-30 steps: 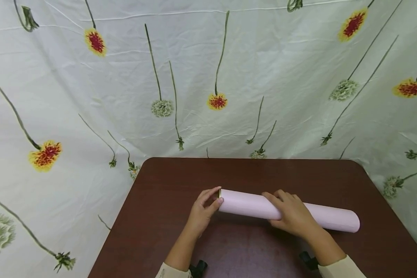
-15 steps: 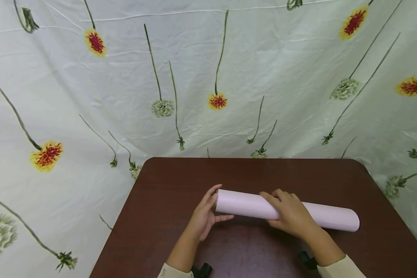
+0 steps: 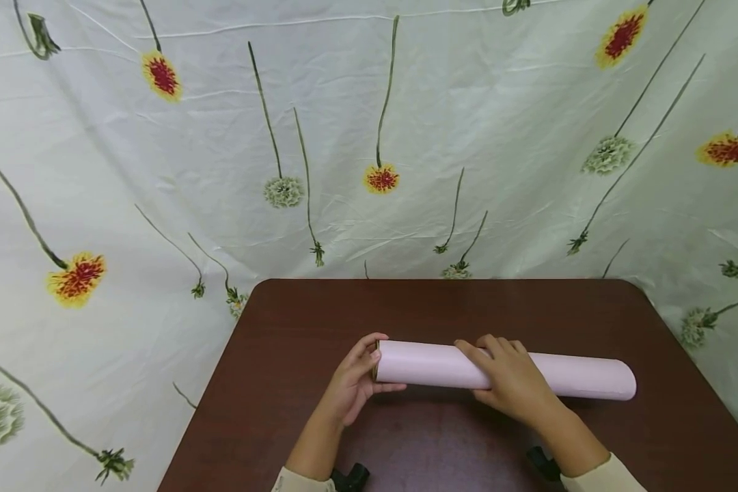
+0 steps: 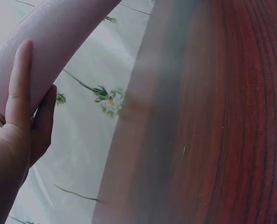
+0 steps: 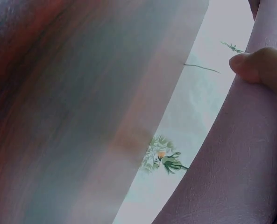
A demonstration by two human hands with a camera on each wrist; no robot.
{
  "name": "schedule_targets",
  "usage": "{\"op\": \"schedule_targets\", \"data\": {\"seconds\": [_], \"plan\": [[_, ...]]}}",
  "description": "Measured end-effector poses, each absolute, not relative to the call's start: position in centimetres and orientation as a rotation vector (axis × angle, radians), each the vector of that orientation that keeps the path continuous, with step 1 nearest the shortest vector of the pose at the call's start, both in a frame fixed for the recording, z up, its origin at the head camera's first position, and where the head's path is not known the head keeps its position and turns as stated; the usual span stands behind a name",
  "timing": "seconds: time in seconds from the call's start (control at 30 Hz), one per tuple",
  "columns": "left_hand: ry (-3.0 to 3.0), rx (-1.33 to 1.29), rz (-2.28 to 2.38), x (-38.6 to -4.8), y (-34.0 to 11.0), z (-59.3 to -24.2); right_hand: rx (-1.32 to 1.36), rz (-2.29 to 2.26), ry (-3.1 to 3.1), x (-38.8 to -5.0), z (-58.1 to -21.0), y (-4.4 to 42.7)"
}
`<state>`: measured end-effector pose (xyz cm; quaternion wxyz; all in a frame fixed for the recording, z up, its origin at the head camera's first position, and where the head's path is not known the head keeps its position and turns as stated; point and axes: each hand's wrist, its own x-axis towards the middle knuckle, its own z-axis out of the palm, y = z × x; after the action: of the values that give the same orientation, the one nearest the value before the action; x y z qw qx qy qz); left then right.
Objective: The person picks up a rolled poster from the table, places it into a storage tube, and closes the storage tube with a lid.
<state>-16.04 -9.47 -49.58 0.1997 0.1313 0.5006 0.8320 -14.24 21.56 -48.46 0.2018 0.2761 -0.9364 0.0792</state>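
Note:
A long pale pink tube (image 3: 430, 363) with a finely textured surface lies across in front of me, nearly level above the table. My right hand (image 3: 516, 383) grips it around its middle from above; the thumb (image 5: 250, 67) shows against its side in the right wrist view. At the tube's left end, my left hand (image 3: 352, 383) holds the dark and gold-coloured rim. One finger lies over the top edge, and another digit stretches along the underside. In the left wrist view a straight digit (image 4: 20, 81) presses on the tube (image 4: 54, 32). The end's inside is hidden.
Beneath is a dark reddish-brown table (image 3: 320, 307) with rounded far corners. A white cloth (image 3: 221, 137) printed with flowers hangs behind and to both sides. Dark wrist mounts (image 3: 352, 477) sit by both cream sleeves.
The left hand has shifted its hold at the rim, with a digit now stretched below the tube. The tube has moved slightly left and turned more level, the right hand with it.

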Motion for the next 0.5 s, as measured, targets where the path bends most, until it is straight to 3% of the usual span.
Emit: {"op": "schedule_targets", "data": {"seconds": [0.5], "plan": [[1.677, 0.248, 2.239, -15.8, -8.8, -50.7, 0.761, 0.174, -2.622, -13.9, -49.2, 20.4]]}}
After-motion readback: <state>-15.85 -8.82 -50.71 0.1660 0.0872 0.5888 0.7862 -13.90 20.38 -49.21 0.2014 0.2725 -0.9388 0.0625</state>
